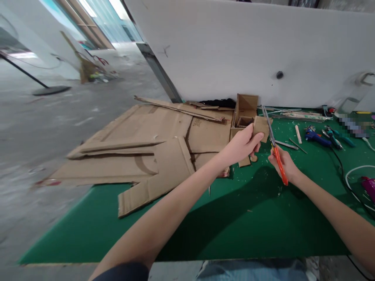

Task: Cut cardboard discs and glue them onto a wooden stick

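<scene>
Between the thumb and fingers of my left hand [242,145] is a small piece of cardboard [260,128], raised above the table. My right hand [285,166] is closed round the orange handles of a pair of scissors [280,166]. The scissor blades point up and away, along the right edge of the piece; whether they bite into it I cannot tell. Just behind my left hand stands an open cardboard box [246,102] with a smaller cardboard part inside. Small cardboard scraps [244,162] lie on the table below my left hand.
Large cardboard sheets [172,160] cover the left of the green table [234,226], some overhanging its edge. At right lie a blue glue gun [318,136], pliers [332,136], a cable [341,168] and thin strips [301,115]. A white panel [228,50] rises behind.
</scene>
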A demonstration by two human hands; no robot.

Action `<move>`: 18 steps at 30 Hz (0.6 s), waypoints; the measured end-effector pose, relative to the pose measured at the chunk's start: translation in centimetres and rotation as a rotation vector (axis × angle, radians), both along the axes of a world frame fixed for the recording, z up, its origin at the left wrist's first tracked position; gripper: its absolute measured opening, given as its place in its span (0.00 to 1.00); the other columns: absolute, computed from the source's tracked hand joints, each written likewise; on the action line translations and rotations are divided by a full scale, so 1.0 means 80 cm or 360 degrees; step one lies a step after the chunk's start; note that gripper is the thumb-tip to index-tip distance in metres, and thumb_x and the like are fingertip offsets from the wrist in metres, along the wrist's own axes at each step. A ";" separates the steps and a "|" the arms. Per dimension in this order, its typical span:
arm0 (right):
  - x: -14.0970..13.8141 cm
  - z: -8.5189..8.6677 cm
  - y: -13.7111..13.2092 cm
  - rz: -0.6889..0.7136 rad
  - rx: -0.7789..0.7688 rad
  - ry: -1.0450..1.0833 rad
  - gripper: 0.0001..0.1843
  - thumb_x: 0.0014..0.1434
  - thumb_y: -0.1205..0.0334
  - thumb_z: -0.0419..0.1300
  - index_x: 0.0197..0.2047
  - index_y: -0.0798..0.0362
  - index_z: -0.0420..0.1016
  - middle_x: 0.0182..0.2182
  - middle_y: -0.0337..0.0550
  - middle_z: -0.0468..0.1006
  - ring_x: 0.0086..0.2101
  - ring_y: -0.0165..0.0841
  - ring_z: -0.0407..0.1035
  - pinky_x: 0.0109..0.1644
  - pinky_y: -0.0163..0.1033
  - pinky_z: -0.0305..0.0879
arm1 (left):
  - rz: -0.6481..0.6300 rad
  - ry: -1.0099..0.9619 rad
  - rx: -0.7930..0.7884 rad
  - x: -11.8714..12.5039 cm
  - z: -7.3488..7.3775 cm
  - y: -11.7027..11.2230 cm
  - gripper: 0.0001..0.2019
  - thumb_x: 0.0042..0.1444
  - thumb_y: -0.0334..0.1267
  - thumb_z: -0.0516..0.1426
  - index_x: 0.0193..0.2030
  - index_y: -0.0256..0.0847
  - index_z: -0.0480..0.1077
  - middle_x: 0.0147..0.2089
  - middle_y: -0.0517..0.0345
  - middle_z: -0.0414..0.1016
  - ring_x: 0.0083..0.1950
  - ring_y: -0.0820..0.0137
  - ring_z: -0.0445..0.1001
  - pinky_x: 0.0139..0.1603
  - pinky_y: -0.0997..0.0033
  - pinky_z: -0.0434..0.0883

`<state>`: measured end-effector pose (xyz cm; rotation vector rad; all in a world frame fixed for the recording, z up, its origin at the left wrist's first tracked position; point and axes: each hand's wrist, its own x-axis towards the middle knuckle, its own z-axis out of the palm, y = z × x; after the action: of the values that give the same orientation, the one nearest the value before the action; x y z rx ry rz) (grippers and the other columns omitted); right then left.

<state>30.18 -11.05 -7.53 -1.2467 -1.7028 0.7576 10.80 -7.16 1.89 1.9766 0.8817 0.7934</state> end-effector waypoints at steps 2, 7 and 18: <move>0.001 0.001 0.000 -0.0013 0.0038 -0.0060 0.19 0.60 0.42 0.57 0.33 0.49 0.61 0.26 0.35 0.62 0.25 0.29 0.56 0.29 0.38 0.57 | -0.0006 0.0006 0.0000 0.000 0.000 0.000 0.10 0.67 0.44 0.47 0.35 0.43 0.55 0.24 0.64 0.69 0.20 0.78 0.68 0.22 0.76 0.67; 0.001 0.004 -0.009 0.0102 0.0010 -0.0003 0.20 0.63 0.40 0.53 0.40 0.50 0.65 0.32 0.40 0.68 0.28 0.31 0.63 0.33 0.40 0.64 | -0.0027 0.0104 0.0088 0.000 0.004 -0.002 0.10 0.66 0.43 0.47 0.34 0.43 0.55 0.24 0.64 0.68 0.21 0.77 0.68 0.25 0.75 0.67; 0.004 0.014 -0.015 -0.0240 0.0072 -0.0502 0.22 0.61 0.38 0.53 0.31 0.49 0.65 0.24 0.42 0.72 0.23 0.35 0.66 0.31 0.41 0.59 | -0.0062 0.0138 -0.0011 0.003 0.005 -0.009 0.10 0.65 0.43 0.48 0.34 0.43 0.55 0.24 0.65 0.69 0.20 0.76 0.70 0.21 0.76 0.66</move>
<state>30.52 -12.26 -6.42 -1.5046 -1.8373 0.4472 11.06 -7.86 2.26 2.0285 0.8922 0.6860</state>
